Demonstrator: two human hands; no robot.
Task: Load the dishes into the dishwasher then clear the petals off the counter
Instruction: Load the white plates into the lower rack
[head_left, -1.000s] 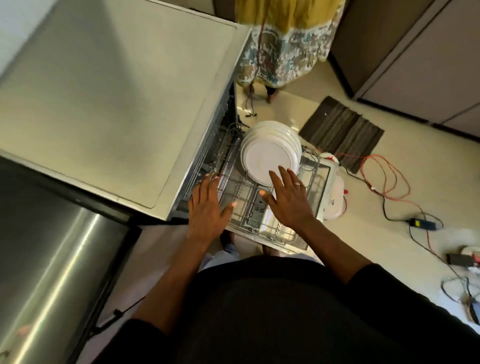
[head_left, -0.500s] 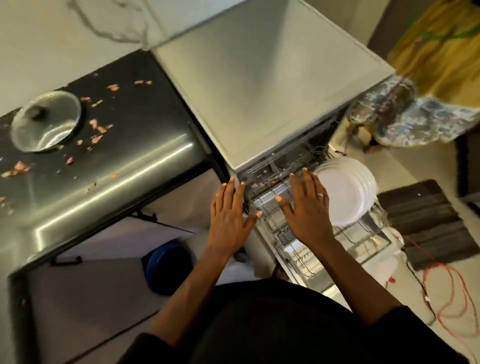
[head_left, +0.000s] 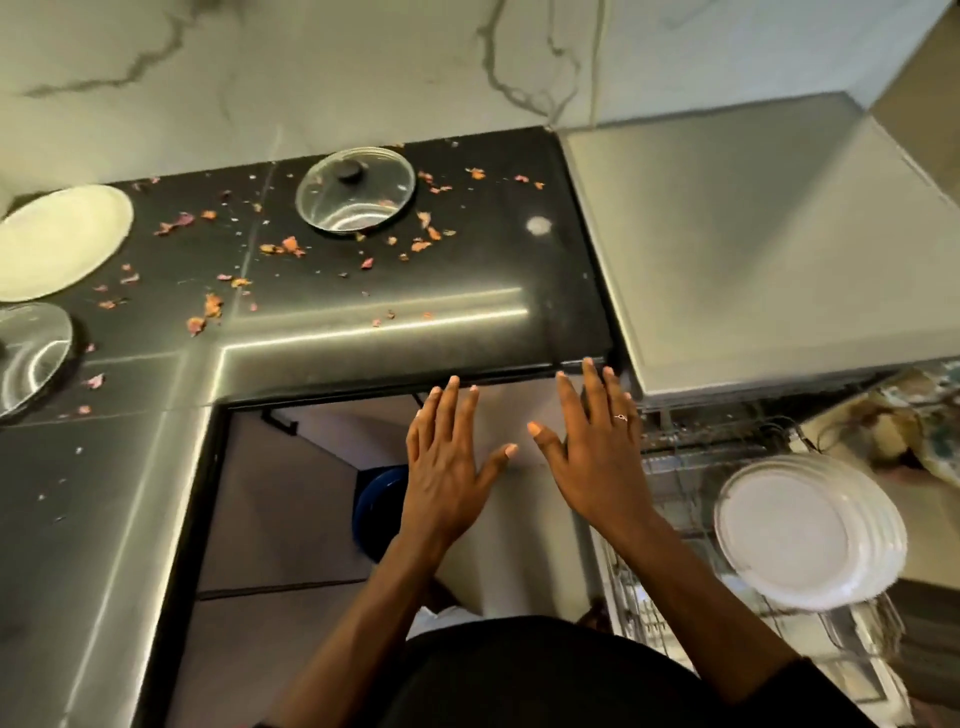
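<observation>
**Change since half a second earlier.** Both hands had left the space over the dishwasher (head_left: 753, 249) rack and shifted to its left. The view had swung with them, so a white plate (head_left: 57, 241) and a second lid (head_left: 28, 358), unseen before, had come into the picture.

The left hand (head_left: 447, 478) and right hand (head_left: 597, 462) were as flat as before, with fingers straight and parted, holding nothing. Both hung left of the dishwasher, over the open space beneath the counter (head_left: 467, 291). The right hand, wearing a ring (head_left: 621, 417), lay nearer the dishwasher. Its fingertips overlapped the counter's front edge, though contact could not be told.

The stacked plates (head_left: 800, 530) stood on edge in the dishwasher's pulled-out wire rack (head_left: 665, 467), as earlier, to the right of both hands and apart from them.

The black counter abutted the dishwasher's left side. Petals (head_left: 291, 245), pink and orange, lay scattered over it and thinned toward the dishwasher. A glass lid (head_left: 356, 189) with a black knob lay among them and was the counter item nearest the dishwasher. The white plate lay well farther left. The second lid lay farther left again and closer to the viewer, cut by the frame edge.

A blue round object (head_left: 379, 499) showed below the counter, left of the dishwasher, partly hidden by the left hand.
</observation>
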